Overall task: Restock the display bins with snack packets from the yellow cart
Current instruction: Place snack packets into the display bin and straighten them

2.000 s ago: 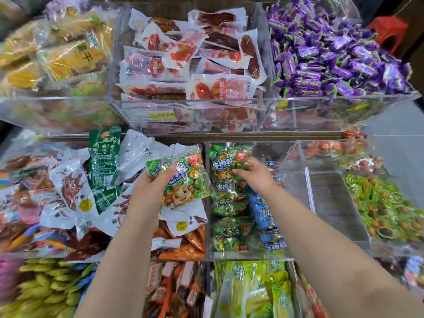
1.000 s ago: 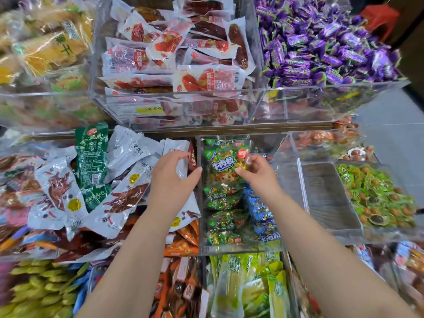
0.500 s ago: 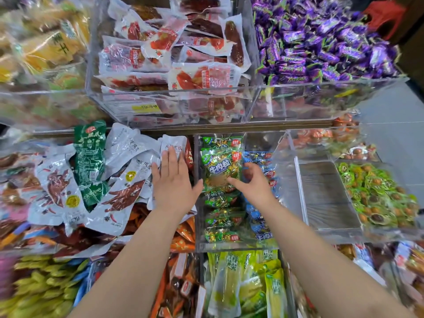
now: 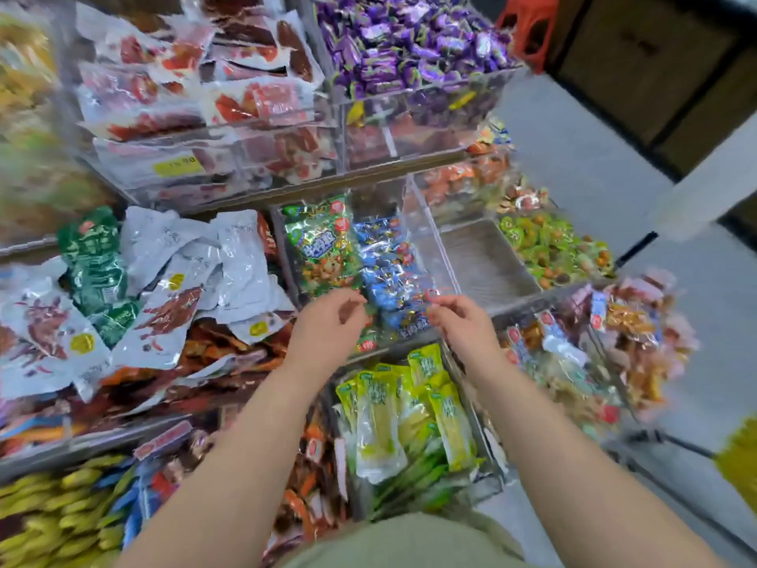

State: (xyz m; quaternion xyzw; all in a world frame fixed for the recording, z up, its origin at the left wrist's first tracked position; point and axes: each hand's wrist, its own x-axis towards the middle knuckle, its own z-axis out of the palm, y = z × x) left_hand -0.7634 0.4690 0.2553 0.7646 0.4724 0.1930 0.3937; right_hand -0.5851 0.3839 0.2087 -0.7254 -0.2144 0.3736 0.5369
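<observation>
Bare bin floor (image 4: 485, 262) lies open between blue packets (image 4: 393, 272) and green sweets (image 4: 553, 248)

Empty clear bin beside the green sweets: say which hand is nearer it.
Right. The right hand is in front of the empty bin, by its near-left corner; the left hand is farther left, past the blue packets.

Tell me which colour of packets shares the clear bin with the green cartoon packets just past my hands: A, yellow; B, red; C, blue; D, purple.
C: the blue packets are stacked directly to the right of the green packets, inside the same clear bin.
</observation>
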